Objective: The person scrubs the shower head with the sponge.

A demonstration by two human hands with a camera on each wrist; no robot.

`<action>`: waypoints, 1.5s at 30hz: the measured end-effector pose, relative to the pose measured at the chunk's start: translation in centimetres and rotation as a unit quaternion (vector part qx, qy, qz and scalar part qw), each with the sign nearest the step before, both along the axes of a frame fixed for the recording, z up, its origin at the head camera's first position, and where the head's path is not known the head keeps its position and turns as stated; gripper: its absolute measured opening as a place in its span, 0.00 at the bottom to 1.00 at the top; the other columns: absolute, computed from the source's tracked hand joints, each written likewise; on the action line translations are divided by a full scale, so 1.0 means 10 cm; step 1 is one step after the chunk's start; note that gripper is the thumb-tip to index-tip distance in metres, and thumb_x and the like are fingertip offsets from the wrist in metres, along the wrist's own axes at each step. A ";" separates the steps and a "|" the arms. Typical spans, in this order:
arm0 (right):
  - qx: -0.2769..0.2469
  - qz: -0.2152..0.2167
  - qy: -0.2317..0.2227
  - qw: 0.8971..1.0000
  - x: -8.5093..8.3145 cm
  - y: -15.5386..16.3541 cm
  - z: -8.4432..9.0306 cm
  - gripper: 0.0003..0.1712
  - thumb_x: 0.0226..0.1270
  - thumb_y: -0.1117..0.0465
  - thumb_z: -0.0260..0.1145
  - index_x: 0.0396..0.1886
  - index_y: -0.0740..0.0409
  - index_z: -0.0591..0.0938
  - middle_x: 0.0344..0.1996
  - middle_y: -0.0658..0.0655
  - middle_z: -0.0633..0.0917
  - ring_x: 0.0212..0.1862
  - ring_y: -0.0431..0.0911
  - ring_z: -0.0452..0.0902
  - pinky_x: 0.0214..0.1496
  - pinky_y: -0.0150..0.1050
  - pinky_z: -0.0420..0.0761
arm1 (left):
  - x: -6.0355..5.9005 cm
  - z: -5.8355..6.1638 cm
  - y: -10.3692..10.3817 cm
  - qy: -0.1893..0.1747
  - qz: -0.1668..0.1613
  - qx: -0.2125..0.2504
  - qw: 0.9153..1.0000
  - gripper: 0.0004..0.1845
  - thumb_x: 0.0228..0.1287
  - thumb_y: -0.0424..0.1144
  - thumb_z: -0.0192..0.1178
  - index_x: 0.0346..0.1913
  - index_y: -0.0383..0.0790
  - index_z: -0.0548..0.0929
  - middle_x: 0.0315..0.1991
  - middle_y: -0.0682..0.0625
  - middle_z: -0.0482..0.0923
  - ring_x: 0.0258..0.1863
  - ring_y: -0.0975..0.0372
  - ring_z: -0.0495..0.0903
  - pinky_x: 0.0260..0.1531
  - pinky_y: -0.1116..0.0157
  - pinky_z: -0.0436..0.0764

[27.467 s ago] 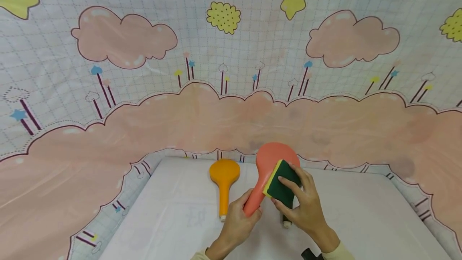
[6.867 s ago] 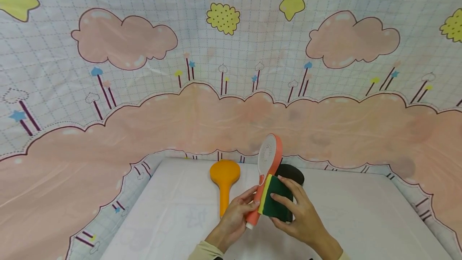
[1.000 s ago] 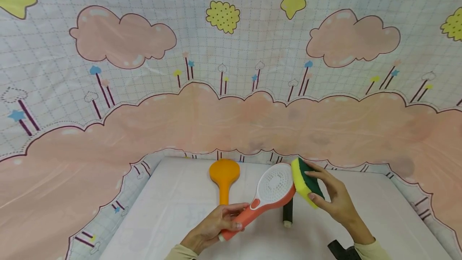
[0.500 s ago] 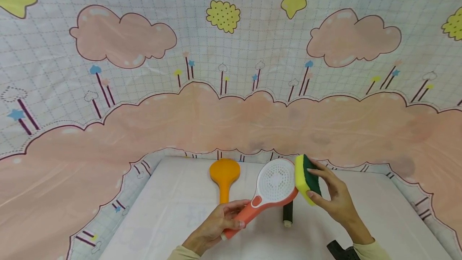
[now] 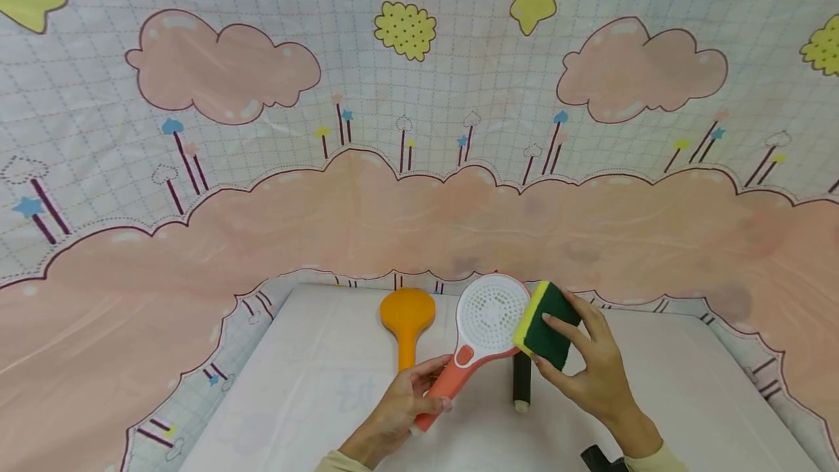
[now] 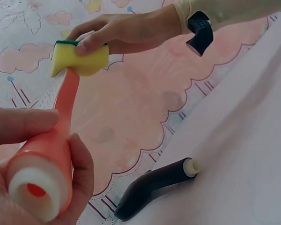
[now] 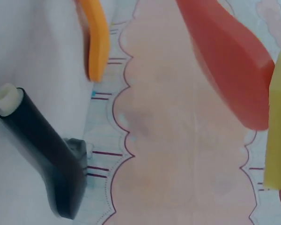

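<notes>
My left hand [image 5: 401,408] grips the handle of a coral shower head [image 5: 452,382], its white spray plate turned toward the head camera. In the left wrist view the hollow white end of the handle [image 6: 36,194] points at the camera. Between fingers and thumb, my right hand [image 5: 599,366] holds a yellow and green sponge [image 5: 553,326]. The sponge's yellow side lies against the right rim of the shower head; the left wrist view shows that yellow side [image 6: 79,60] bent over the rim. Both things are held up above the table.
An orange shower head [image 5: 408,312] lies face down on the white table [image 5: 295,370], left of the coral one. Behind the coral one lies a black shower head [image 7: 42,136], mostly hidden in the head view. A patterned cloth [image 5: 419,224] rises beyond the table's far edge.
Since a second ago the coral shower head has tilted more upright and shifted slightly left and up. The sponge has turned to show more green and moved left along with the rim.
</notes>
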State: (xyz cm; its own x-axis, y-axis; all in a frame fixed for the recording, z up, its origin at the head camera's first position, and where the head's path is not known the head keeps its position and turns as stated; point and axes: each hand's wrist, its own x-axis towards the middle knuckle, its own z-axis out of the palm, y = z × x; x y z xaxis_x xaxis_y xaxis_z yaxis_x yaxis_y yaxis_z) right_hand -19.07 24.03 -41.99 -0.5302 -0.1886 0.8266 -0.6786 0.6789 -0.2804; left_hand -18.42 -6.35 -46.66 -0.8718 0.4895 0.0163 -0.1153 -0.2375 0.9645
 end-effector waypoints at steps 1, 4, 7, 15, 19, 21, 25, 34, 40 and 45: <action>0.006 -0.004 0.007 1.000 0.00 -0.02 -0.01 0.33 0.61 0.34 0.64 0.52 0.54 0.85 0.66 0.68 0.72 0.70 0.48 0.63 0.67 0.18 0.59 | 0.00 0.00 0.01 0.002 0.006 -0.002 1.000 0.38 0.54 0.25 0.66 0.70 0.26 0.65 0.51 0.51 0.76 0.50 0.61 0.74 0.49 0.72 0.78; 0.027 -0.017 0.028 0.999 0.01 -0.07 -0.04 0.33 0.63 0.32 0.59 0.51 0.53 0.85 0.66 0.67 0.73 0.68 0.54 0.65 0.69 0.19 0.57 | 0.01 0.00 0.03 0.003 0.025 -0.010 1.000 0.38 0.54 0.23 0.65 0.70 0.27 0.65 0.51 0.50 0.75 0.49 0.61 0.74 0.48 0.72 0.77; 0.040 -0.026 0.056 0.997 0.00 -0.11 -0.06 0.32 0.64 0.32 0.58 0.51 0.52 0.85 0.65 0.67 0.73 0.65 0.59 0.66 0.71 0.21 0.55 | 0.00 -0.01 0.04 -0.004 0.031 -0.015 0.999 0.38 0.52 0.22 0.64 0.70 0.27 0.66 0.53 0.50 0.76 0.48 0.61 0.74 0.46 0.72 0.77; 0.066 -0.048 0.052 0.995 0.01 -0.14 -0.10 0.33 0.66 0.32 0.55 0.50 0.53 0.85 0.64 0.69 0.74 0.64 0.62 0.66 0.72 0.20 0.52 | -0.03 -0.05 0.03 -0.026 0.009 0.012 1.000 0.38 0.53 0.19 0.61 0.70 0.25 0.63 0.57 0.48 0.77 0.49 0.63 0.79 0.44 0.74 0.79; 0.063 -0.049 0.053 0.995 0.00 -0.15 -0.13 0.33 0.66 0.32 0.55 0.49 0.53 0.85 0.64 0.70 0.74 0.63 0.62 0.66 0.73 0.21 0.52 | -0.03 -0.07 0.06 -0.015 0.013 0.010 1.000 0.37 0.57 0.21 0.62 0.71 0.25 0.62 0.55 0.48 0.79 0.48 0.64 0.81 0.43 0.74 0.79; 0.064 -0.050 0.053 0.995 0.00 -0.16 -0.14 0.33 0.66 0.31 0.55 0.50 0.53 0.85 0.64 0.69 0.74 0.64 0.62 0.66 0.73 0.21 0.51 | -0.03 -0.06 0.08 -0.009 0.021 0.003 1.000 0.37 0.58 0.23 0.63 0.71 0.27 0.63 0.55 0.47 0.79 0.48 0.63 0.80 0.43 0.74 0.79; 0.070 -0.042 0.059 0.995 0.00 -0.20 -0.15 0.32 0.66 0.32 0.55 0.51 0.52 0.85 0.64 0.69 0.74 0.63 0.62 0.66 0.74 0.23 0.51 | -0.03 -0.04 0.12 -0.009 0.042 -0.001 0.999 0.36 0.59 0.24 0.63 0.71 0.29 0.64 0.55 0.45 0.80 0.50 0.61 0.79 0.44 0.72 0.79; 0.069 -0.032 0.071 0.995 0.02 -0.26 -0.18 0.30 0.66 0.34 0.57 0.50 0.52 0.86 0.63 0.69 0.74 0.62 0.63 0.66 0.75 0.24 0.51 | -0.01 0.01 0.18 0.006 0.066 -0.003 0.998 0.38 0.56 0.20 0.61 0.72 0.27 0.62 0.64 0.37 0.73 0.51 0.61 0.75 0.43 0.72 0.79; 0.082 -0.033 0.059 0.994 0.01 -0.25 -0.19 0.31 0.67 0.34 0.56 0.50 0.52 0.86 0.62 0.70 0.74 0.62 0.64 0.66 0.75 0.25 0.49 | 0.00 0.01 0.19 0.028 0.071 -0.015 0.997 0.39 0.54 0.19 0.60 0.72 0.27 0.62 0.66 0.35 0.69 0.50 0.61 0.74 0.42 0.73 0.79; 0.086 -0.037 0.057 0.994 0.00 -0.22 -0.17 0.31 0.66 0.33 0.56 0.49 0.52 0.86 0.63 0.69 0.75 0.61 0.64 0.67 0.75 0.25 0.49 | 0.01 0.02 0.19 0.037 0.075 -0.033 0.996 0.39 0.53 0.20 0.60 0.71 0.28 0.64 0.66 0.35 0.70 0.51 0.61 0.75 0.43 0.73 0.79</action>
